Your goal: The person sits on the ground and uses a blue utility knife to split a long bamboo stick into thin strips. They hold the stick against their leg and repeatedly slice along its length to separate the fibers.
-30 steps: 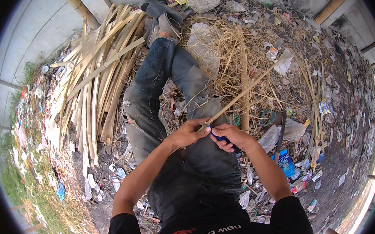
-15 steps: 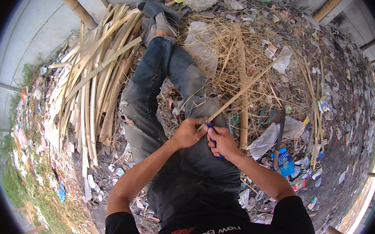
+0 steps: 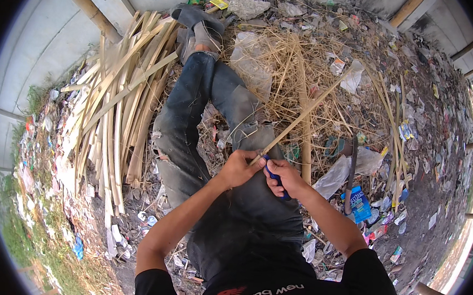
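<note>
Over my thigh, my left hand (image 3: 239, 169) pinches the near end of a long, thin bamboo strip (image 3: 307, 113). That strip slants away to the upper right, above the shavings. Right beside it, my right hand (image 3: 288, 178) is closed round a blue-handled tool (image 3: 276, 179), its upper end touching or close to the strip near my left fingertips. Any blade is too small or hidden to make out. My legs, in worn dark trousers (image 3: 187, 105), stretch out ahead with the ankles close together.
A heap of split bamboo strips (image 3: 121, 112) lies left of my legs. Right of them are curly shavings (image 3: 286, 69), a bamboo pole (image 3: 305, 136), a long dark curved blade (image 3: 352, 166), a blue packet (image 3: 360, 204) and a few thin strips (image 3: 394, 131). Litter covers the ground; a pale wall (image 3: 40, 51) stands behind.
My right hand has turned a little and its grip has shifted, so more of the blue handle shows. My left hand keeps its hold on the bamboo strip, and the view has shifted slightly.
</note>
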`<action>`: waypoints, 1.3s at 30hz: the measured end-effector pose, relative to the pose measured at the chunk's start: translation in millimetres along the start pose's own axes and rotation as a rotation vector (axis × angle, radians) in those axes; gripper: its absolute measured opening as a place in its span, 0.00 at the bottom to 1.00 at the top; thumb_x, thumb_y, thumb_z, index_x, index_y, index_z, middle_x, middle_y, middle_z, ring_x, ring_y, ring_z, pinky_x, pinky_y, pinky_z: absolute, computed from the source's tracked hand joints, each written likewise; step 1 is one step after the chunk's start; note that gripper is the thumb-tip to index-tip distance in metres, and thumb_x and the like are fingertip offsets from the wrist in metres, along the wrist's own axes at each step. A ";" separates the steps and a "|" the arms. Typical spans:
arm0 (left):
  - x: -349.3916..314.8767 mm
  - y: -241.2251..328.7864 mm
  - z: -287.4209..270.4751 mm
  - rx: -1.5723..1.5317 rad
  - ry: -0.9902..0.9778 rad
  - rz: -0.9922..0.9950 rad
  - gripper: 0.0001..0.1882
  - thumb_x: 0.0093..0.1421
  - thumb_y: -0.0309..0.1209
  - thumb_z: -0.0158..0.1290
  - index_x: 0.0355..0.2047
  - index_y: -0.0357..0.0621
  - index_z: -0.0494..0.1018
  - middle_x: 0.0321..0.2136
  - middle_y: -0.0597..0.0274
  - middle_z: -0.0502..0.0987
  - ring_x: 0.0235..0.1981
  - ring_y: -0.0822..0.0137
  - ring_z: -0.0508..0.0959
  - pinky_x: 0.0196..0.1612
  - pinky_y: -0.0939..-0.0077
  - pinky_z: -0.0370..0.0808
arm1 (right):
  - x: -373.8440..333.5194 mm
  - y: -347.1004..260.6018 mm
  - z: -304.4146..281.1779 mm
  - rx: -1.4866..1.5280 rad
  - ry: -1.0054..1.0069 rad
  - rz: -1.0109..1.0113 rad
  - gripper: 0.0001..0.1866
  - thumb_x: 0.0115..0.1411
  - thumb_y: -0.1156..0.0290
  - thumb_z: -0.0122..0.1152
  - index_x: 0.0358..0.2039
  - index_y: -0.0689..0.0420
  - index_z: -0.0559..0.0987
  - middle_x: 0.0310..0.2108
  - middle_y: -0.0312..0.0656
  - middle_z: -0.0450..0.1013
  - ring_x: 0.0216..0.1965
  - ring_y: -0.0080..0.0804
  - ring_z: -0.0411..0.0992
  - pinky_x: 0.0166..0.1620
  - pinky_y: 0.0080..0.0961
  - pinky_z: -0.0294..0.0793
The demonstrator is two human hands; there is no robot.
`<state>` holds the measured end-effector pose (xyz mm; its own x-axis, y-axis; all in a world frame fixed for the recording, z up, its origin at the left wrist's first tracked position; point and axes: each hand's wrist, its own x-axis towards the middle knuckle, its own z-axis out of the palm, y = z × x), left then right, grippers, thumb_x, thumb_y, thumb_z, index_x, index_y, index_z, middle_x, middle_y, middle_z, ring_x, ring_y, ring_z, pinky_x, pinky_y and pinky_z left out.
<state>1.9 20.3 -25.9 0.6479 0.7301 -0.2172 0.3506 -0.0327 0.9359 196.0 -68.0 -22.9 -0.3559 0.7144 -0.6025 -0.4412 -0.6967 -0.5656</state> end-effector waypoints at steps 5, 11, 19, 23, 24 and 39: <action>1.1 19.3 -5.8 -0.178 -0.221 -0.261 0.23 0.71 0.46 0.60 0.43 0.33 0.83 0.26 0.61 0.82 0.32 0.73 0.75 0.39 0.68 0.76 | 1.2 -2.1 -41.5 0.152 -0.398 0.123 0.28 0.74 0.39 0.49 0.29 0.51 0.68 0.16 0.27 0.55 0.09 0.14 0.52 0.12 0.18 0.51; 2.1 6.9 -4.6 -0.190 -0.215 -0.103 0.27 0.70 0.48 0.60 0.53 0.33 0.78 0.38 0.59 0.83 0.42 0.70 0.78 0.48 0.69 0.76 | -3.2 -20.5 -24.1 -0.041 -0.188 0.179 0.24 0.75 0.45 0.51 0.31 0.52 0.70 0.17 0.28 0.57 0.11 0.14 0.53 0.13 0.17 0.53; -2.0 1.5 -4.3 -0.205 -0.229 -0.072 0.37 0.68 0.53 0.61 0.65 0.35 0.71 0.41 0.58 0.81 0.38 0.70 0.77 0.40 0.73 0.75 | -8.2 -11.2 -7.5 -0.106 -0.063 0.124 0.21 0.75 0.50 0.55 0.33 0.54 0.72 0.19 0.30 0.61 0.13 0.15 0.55 0.15 0.19 0.54; -0.6 3.8 -6.1 -0.229 -0.238 -0.114 0.37 0.69 0.51 0.60 0.67 0.36 0.69 0.32 0.67 0.78 0.26 0.78 0.70 0.26 0.79 0.68 | -7.6 -8.2 1.6 -0.066 -0.004 0.114 0.21 0.75 0.50 0.56 0.32 0.55 0.72 0.19 0.29 0.62 0.13 0.16 0.56 0.16 0.19 0.54; -0.2 -0.2 -5.1 -0.244 -0.234 -0.086 0.36 0.70 0.50 0.60 0.67 0.36 0.69 0.30 0.69 0.77 0.24 0.80 0.67 0.24 0.81 0.65 | -6.8 -7.6 2.7 -0.051 0.003 0.115 0.22 0.75 0.50 0.56 0.32 0.55 0.72 0.19 0.29 0.62 0.13 0.16 0.56 0.16 0.19 0.54; 2.4 0.2 3.8 0.130 -0.070 -0.083 0.19 0.73 0.43 0.56 0.46 0.37 0.83 0.29 0.55 0.84 0.33 0.72 0.79 0.41 0.66 0.77 | -0.6 18.9 26.2 0.067 0.278 -0.067 0.16 0.78 0.55 0.49 0.35 0.53 0.71 0.21 0.32 0.63 0.14 0.19 0.57 0.17 0.23 0.57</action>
<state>6.1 19.5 -27.3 0.6569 0.6849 -0.3151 0.4862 -0.0654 0.8714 166.3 -79.8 -18.5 -0.0886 0.7072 -0.7015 -0.5132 -0.6360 -0.5763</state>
